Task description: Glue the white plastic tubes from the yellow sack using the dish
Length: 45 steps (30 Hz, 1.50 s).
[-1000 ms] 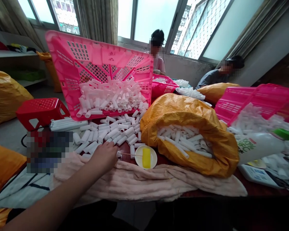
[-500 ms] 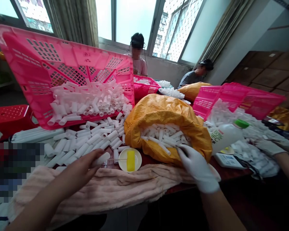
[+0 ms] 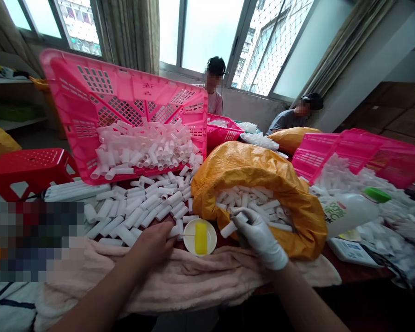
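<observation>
By the orange sack [image 3: 256, 166] — right hand [image 3: 261, 240] gripping a white tube [image 3: 228, 229], left hand [image 3: 152, 246] curled

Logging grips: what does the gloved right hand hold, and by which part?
The gloved right hand holds a white tube by its end nearest the hand, in the fingertips; the rest sticks out free.

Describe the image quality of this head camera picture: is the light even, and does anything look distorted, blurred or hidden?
In the head view, the windows are very bright and nearly washed out, and the area below the table is dark. The wide lens bends the pink plastic crate. A pixelated block hides the lower left. The gloved right hand looks sharp.
</observation>
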Each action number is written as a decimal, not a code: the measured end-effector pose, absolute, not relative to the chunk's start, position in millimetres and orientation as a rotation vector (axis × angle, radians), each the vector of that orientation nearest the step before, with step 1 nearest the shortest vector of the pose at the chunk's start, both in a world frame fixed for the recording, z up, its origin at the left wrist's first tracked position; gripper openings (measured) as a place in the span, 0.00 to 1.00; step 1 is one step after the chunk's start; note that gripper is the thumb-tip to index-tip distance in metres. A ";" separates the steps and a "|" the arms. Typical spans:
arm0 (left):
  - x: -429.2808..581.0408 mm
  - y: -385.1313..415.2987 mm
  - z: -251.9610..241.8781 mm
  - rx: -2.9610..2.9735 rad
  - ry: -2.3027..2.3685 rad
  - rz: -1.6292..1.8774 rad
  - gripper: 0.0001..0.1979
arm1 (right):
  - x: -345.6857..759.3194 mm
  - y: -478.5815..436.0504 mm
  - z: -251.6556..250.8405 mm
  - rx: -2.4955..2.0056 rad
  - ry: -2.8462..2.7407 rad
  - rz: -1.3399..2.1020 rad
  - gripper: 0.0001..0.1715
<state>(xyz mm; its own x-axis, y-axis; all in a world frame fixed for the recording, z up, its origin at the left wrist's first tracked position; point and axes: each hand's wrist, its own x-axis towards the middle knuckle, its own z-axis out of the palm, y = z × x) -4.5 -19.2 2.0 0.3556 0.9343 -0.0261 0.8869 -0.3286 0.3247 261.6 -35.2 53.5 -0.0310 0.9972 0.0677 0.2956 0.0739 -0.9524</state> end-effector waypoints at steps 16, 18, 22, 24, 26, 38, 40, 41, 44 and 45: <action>-0.5 -18.9 -6.8 2.416 1.665 0.261 0.10 | 238.5 -34.8 1.5 -1.173 -2.374 0.301 0.18; -0.2 -18.6 -6.4 2.415 1.682 0.251 0.11 | 240.0 -37.7 -0.3 -1.190 -2.435 0.216 0.18; -0.2 -17.8 -4.7 2.442 1.671 0.229 0.11 | 243.6 -44.2 -3.5 -1.024 -2.635 0.131 0.17; -0.5 -17.5 -3.6 2.454 1.661 0.213 0.12 | 244.5 -46.2 -6.3 -1.000 -2.541 0.168 0.18; -0.9 -17.4 -2.7 2.463 1.661 0.200 0.12 | 243.9 -48.0 -8.9 -1.035 -2.429 0.167 0.17; 4.1 -25.1 12.8 2.606 1.679 0.359 0.09 | 218.5 -64.5 1.5 -0.913 -2.039 0.352 0.11; 11.9 -36.3 22.3 2.647 1.558 0.451 0.10 | 217.0 -72.3 2.9 -0.957 -1.715 0.446 0.12; 17.7 -43.5 27.5 2.639 1.454 0.461 0.11 | 218.8 -78.7 5.0 -0.960 -1.558 0.530 0.12; 41.7 -68.1 41.9 2.553 1.190 0.397 0.13 | 236.4 -108.7 19.2 -0.947 -1.338 0.690 0.12; 52.0 -76.1 45.2 2.530 1.134 0.367 0.13 | 245.7 -121.7 25.8 -0.953 -1.373 0.676 0.12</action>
<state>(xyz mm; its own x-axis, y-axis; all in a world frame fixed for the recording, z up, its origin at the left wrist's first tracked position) 52.0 -76.1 45.2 0.6474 0.7564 0.0933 0.6676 -0.6220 0.4092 245.7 -121.7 25.8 0.1140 0.8600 0.4974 0.1305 0.4833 -0.8656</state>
